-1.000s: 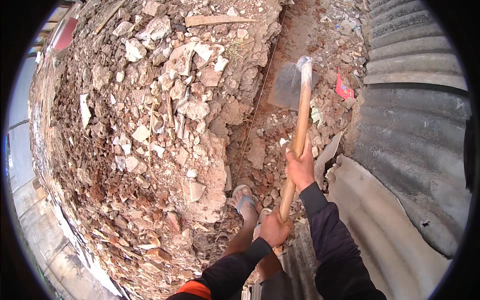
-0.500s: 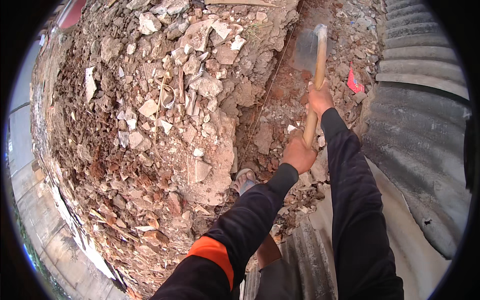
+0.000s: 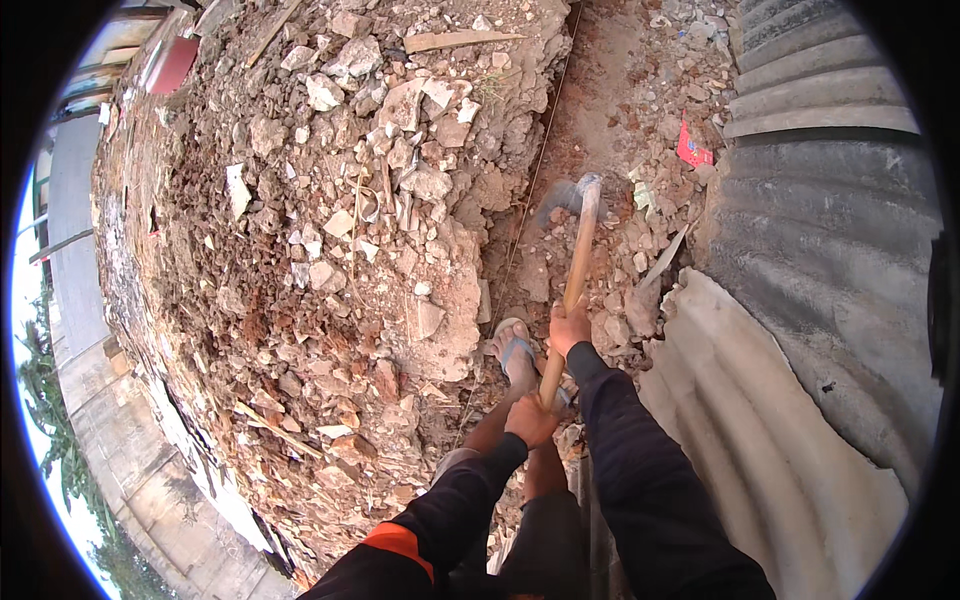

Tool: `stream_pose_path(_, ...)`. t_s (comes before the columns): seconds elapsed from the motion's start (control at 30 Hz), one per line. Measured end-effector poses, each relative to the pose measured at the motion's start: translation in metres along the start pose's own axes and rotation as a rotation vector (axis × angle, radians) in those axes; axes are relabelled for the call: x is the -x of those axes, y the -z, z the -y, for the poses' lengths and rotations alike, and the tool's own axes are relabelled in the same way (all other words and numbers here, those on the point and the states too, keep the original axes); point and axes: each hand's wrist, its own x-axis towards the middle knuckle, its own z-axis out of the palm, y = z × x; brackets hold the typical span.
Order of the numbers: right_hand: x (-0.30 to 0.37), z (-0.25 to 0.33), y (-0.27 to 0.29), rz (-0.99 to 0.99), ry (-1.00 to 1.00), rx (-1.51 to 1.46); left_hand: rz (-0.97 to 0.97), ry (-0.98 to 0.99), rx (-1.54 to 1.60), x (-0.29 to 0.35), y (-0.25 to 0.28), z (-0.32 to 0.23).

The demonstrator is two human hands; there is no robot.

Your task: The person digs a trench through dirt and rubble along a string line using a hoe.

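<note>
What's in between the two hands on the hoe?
Just a bare bit of wooden handle, between the left hand and right hand. The head view shows it.

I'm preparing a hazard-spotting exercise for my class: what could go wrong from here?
1. The hoe, held by the left hand and right hand, could strike the open-sandalled foot if pulled back too far.
2. The pale sheet's ragged edge might scrape the right arm.
3. Loose rubble on the raised bank beside the foot could slide onto it.
</note>
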Motion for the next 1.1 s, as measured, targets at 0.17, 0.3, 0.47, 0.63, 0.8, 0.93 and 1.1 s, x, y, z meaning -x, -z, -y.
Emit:
stream_pose_path(0.17,-0.022,0.006,0.006,-0.057,0.054,-0.076,0.022,-0.013,-0.040,-0.009,0.031,-0.027)
stream_pose_path(0.3,-0.015,0.017,0.014,-0.008,-0.017,-0.048,0.176,0.056,0.035,-0.004,0.049,-0.035)
stream_pose_path(0.47,-0.036,-0.006,0.010,-0.115,0.065,0.019,0.121,0.002,-0.026,-0.006,0.033,-0.037)
stream_pose_path(0.63,-0.009,0.000,0.025,-0.094,0.108,0.013,0.107,-0.043,0.004,-0.002,0.019,-0.028)
stream_pose_path(0.8,0.018,-0.022,-0.005,-0.063,0.137,-0.032,0.006,-0.076,0.142,0.022,-0.023,0.026)
stream_pose_path(0.93,0.042,-0.067,-0.044,-0.055,0.219,0.338,0.075,0.124,0.480,0.089,-0.030,0.033)
stream_pose_path(1.1,0.078,-0.109,-0.074,-0.026,0.029,0.203,0.181,0.026,0.465,0.158,-0.005,0.067)
